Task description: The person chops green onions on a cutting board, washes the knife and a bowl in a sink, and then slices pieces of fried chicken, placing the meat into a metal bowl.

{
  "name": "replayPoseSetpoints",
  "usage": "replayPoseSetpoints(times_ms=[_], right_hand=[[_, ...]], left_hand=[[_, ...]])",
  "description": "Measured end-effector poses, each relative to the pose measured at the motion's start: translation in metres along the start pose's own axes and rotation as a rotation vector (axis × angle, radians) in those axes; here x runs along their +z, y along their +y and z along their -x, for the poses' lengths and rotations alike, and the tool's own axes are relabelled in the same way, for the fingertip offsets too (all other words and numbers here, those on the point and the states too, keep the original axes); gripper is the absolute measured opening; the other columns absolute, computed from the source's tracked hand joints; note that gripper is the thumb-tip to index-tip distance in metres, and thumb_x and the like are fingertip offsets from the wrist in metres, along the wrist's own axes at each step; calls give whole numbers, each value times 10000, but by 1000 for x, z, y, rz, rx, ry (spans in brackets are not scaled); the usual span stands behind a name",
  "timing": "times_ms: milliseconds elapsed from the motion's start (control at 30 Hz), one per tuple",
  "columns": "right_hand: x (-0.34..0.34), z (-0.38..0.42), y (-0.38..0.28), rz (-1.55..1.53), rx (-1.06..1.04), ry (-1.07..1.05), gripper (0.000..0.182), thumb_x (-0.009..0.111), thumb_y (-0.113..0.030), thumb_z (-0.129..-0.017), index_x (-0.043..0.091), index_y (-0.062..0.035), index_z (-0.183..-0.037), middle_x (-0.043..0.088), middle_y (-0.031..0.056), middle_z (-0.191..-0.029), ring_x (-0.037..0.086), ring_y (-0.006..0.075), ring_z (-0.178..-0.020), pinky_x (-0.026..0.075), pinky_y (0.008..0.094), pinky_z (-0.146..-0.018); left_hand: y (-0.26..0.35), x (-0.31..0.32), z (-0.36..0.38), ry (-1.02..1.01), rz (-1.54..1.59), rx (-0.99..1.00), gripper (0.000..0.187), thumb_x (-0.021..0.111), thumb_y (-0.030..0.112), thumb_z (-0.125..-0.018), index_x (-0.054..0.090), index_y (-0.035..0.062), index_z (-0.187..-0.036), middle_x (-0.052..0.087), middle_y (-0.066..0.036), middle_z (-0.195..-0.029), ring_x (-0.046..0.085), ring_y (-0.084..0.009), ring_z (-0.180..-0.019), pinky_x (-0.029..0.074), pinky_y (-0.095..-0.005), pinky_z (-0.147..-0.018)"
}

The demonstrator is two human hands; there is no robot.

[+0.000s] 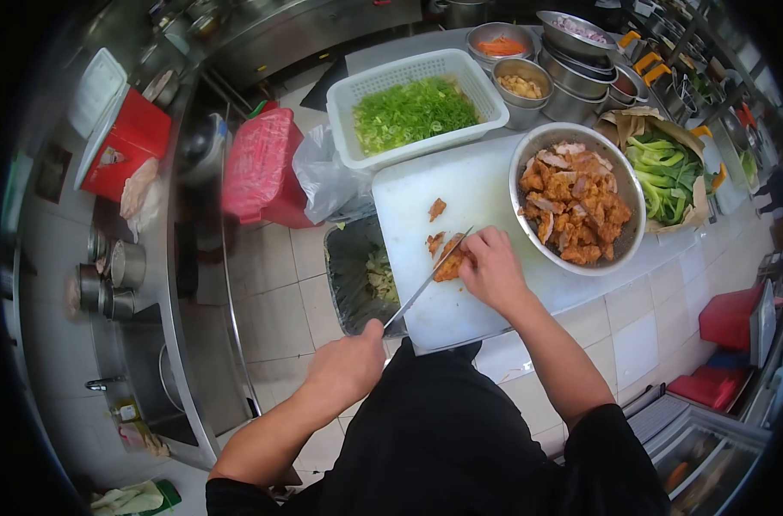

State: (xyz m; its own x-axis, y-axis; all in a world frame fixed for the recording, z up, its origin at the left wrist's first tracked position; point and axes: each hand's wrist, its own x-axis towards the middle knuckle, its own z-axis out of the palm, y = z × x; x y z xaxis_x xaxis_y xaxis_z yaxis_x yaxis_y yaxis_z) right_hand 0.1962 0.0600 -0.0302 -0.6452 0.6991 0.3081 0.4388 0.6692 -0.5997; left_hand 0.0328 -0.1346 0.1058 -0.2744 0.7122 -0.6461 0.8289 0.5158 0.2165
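A: Item one, writing and labels?

B: None can be read. A pale mark is seen on the red box at the far left, too blurred to make out.

A: Hands and what is held?

B: The left hand is closed in a fist round the handle of one knife; the blade is laid slantwise across the fried cutlet. The right hand is curled, fingers bent down and pressed on that cutlet at the near middle of the white cutting board.

A: Counts on the board?

B: One cutlet under the knife, and two smaller fried pieces lying apart just beyond it.

A: Vessels?

B: One large metal bowl of cut fried meat is set on the board's right edge. One white basket of chopped greens is placed behind the board. About five steel bowls are grouped behind that; orange shreds, pale bits and pinkish pieces are noted in three of them.

A: Surroundings?

B: Green leaves on brown paper are logged right of the large bowl. A black-lined bin with scraps is stood touching the board's left edge, a clear plastic bag and a red bin beyond it. The board's near edge is partly hidden by the right forearm.
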Motion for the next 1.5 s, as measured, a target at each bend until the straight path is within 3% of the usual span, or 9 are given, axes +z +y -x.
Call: replayPoseSetpoints(times_ms=[233,333,533,767,933,1033,1167,1367,1500], right_hand=[[-5,6,2,-77,-35,-6,145,682,-41,-807,639,-67,-943,571,140,-997,578,364,-954,512,461,-823],[-10,7,0,-72,-16,96,135,681,-40,-805,625,-63,-925,567,136,-976,581,362,-933,515,455,-809],[-2,8,7,-39,-36,72,132,692,-15,-782,592,-47,-862,551,126,-917,577,360,-910,501,441,-782],[0,8,8,-74,-45,44,110,694,-29,-793,606,-45,-857,560,129,-876,586,349,-872,502,434,-774],[-17,14,9,-124,-33,53,117,702,-26,-789,615,-48,-864,574,118,-899,604,332,-902,519,422,-794],[-9,15,16,-109,-53,54,125,709,-19,-782,618,-47,-863,579,112,-904,607,330,-898,522,421,-788],[0,17,20,-132,-46,85,118,714,-13,-780,609,-42,-825,577,103,-883,606,331,-878,523,415,-776],[-15,22,11,-53,-3,24,515,846,-252,-739,623,-55,-1159,563,189,-1190,549,407,-1134,471,494,-970],[-5,16,8,40,-62,-91,989,810,-580,-760,426,-96,-1533,291,255,-1591,306,546,-1421,261,598,-1196]], left_hand=[[16,9,-79,-3,70,38,252,421,183,-1003,508,5,-1157,708,-298,-991,688,-483,-950,523,-563,-841],[14,-1,-60,129,72,3,223,469,239,-1018,508,54,-1136,690,-292,-864,666,-501,-851,510,-590,-806],[17,-22,7,-104,-102,-19,230,441,215,-1014,480,26,-1138,714,-278,-969,693,-477,-921,518,-587,-843],[29,20,-72,-20,23,28,204,400,123,-992,492,15,-1139,713,-283,-979,694,-475,-960,531,-549,-854],[32,-14,-30,-44,-1,-13,249,435,246,-1029,485,41,-1162,704,-278,-950,669,-489,-934,506,-574,-850],[26,-15,1,-135,-90,-11,225,410,132,-993,485,31,-1180,712,-288,-983,697,-470,-970,522,-563,-839],[23,36,-50,-84,20,-6,264,400,171,-1002,484,26,-1207,712,-293,-995,688,-479,-984,515,-572,-866],[26,-15,-43,11,19,14,254,451,234,-1020,502,50,-1188,707,-277,-962,682,-480,-932,518,-564,-851],[-21,-17,-47,265,-30,-81,213,486,237,-1011,502,71,-1144,704,-284,-938,685,-492,-886,524,-586,-803]])
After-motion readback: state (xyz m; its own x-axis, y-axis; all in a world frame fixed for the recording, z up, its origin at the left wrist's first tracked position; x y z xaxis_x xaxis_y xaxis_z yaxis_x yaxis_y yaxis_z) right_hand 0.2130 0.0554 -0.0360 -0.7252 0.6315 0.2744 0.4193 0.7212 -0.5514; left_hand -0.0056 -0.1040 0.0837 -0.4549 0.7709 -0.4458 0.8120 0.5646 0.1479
